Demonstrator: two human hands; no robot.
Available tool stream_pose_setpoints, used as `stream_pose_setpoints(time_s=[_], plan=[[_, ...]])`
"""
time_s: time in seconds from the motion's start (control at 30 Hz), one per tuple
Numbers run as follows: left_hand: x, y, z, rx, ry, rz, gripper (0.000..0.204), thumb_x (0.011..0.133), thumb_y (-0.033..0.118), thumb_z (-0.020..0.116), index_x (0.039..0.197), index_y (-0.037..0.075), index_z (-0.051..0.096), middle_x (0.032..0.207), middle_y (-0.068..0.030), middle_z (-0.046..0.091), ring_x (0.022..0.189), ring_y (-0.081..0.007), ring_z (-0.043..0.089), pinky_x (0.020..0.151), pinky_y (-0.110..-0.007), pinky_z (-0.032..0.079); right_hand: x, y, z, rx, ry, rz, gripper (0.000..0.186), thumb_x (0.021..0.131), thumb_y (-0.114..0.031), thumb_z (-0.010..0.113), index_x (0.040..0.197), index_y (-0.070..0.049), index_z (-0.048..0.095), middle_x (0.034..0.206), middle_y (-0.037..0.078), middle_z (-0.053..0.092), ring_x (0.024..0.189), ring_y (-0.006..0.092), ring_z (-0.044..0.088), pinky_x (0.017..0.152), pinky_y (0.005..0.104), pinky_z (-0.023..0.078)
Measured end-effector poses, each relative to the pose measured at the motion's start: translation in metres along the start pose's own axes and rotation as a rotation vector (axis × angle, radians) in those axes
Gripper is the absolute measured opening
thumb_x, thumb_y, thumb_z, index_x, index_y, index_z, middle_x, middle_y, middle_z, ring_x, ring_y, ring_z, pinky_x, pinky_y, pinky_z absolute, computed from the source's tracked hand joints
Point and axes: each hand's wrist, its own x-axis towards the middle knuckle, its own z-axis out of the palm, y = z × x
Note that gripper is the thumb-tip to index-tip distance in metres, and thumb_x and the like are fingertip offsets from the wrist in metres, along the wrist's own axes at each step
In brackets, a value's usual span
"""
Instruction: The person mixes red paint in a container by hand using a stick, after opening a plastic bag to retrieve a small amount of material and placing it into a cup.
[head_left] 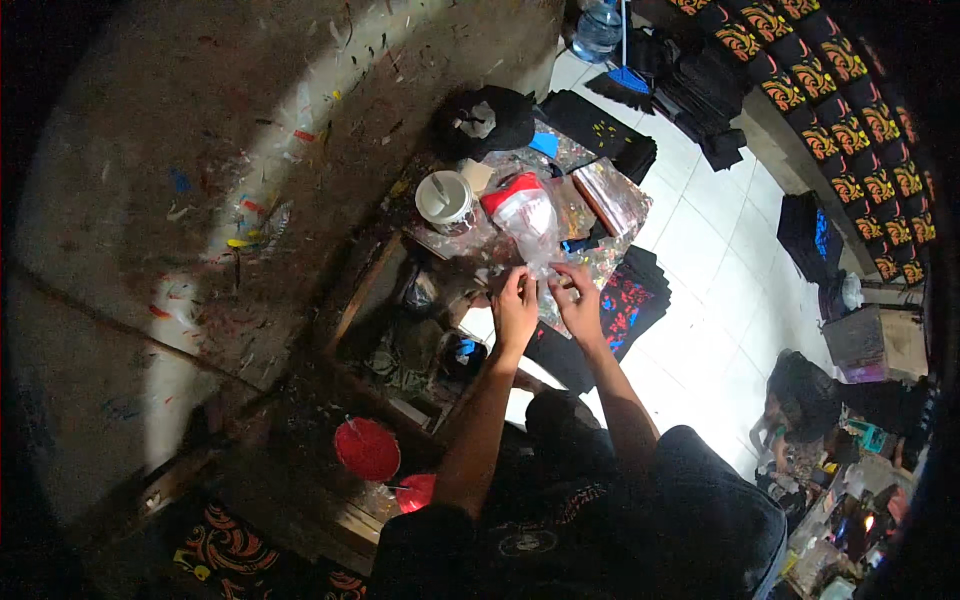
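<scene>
A clear plastic bag with red stuff and something whitish inside lies on the cluttered low table in front of me. My left hand and my right hand pinch its near end, fingers closed on the thin plastic and close together. Just left of the bag stands a white tub with a stick-like tool in it. To the bag's right is a flat, shiny brownish packet. The exact shape of the bag's mouth is too small to make out.
A black bundle sits at the table's far left. Stacks of black cloth lie right of the table on white tiles. Red tubs stand at lower left. A blue broom and water bottle are farther off.
</scene>
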Motion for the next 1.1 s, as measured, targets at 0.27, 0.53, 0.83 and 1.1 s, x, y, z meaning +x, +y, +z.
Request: stream_pose_setpoints(time_s=[0.27, 0.53, 0.83, 1.1], plan=[[-0.003, 0.015, 0.005, 0.036, -0.067, 0.046, 0.019, 0.095, 0.02, 0.059, 0.104, 0.003, 0.061, 0.096, -0.0206, 0.066, 0.089, -0.0394, 0.063, 0.077, -0.042, 0.049, 0.007, 0.025, -0.001, -0.068, -0.1, 0.103, 0.03, 0.082, -0.013, 0.071, 0.109, 0.0, 0.067, 0.094, 0.018, 0.067, 0.081, 0.0329, 0.064, 0.073, 0.0401, 0.051], [0.004, 0.012, 0.009, 0.13, -0.086, 0.273, 0.013, 0.095, 0.014, 0.058, 0.1, 0.003, 0.06, 0.093, -0.0179, 0.062, 0.089, -0.0391, 0.059, 0.078, -0.045, 0.047, 0.016, 0.031, 0.004, -0.105, 0.133, 0.256, 0.02, 0.08, -0.015, 0.069, 0.088, 0.001, 0.061, 0.085, 0.019, 0.066, 0.078, 0.036, 0.064, 0.072, 0.0427, 0.05], [0.016, -0.012, 0.039, -0.068, -0.098, -0.191, 0.03, 0.094, 0.028, 0.065, 0.096, 0.0, 0.056, 0.087, -0.0122, 0.063, 0.081, -0.0214, 0.062, 0.071, -0.036, 0.047, 0.015, 0.064, 0.005, 0.147, 0.386, 0.323, 0.014, 0.081, -0.012, 0.068, 0.078, 0.001, 0.066, 0.098, 0.016, 0.067, 0.089, 0.0286, 0.066, 0.078, 0.0378, 0.052], [0.013, -0.056, 0.055, -0.395, -0.305, -0.196, 0.022, 0.09, 0.016, 0.062, 0.107, 0.002, 0.061, 0.095, -0.0047, 0.065, 0.09, -0.0133, 0.06, 0.08, -0.027, 0.046, 0.009, 0.048, -0.009, -0.038, 0.213, -0.014, 0.025, 0.074, -0.002, 0.071, 0.099, -0.002, 0.066, 0.112, 0.015, 0.064, 0.105, 0.0292, 0.061, 0.088, 0.037, 0.049]])
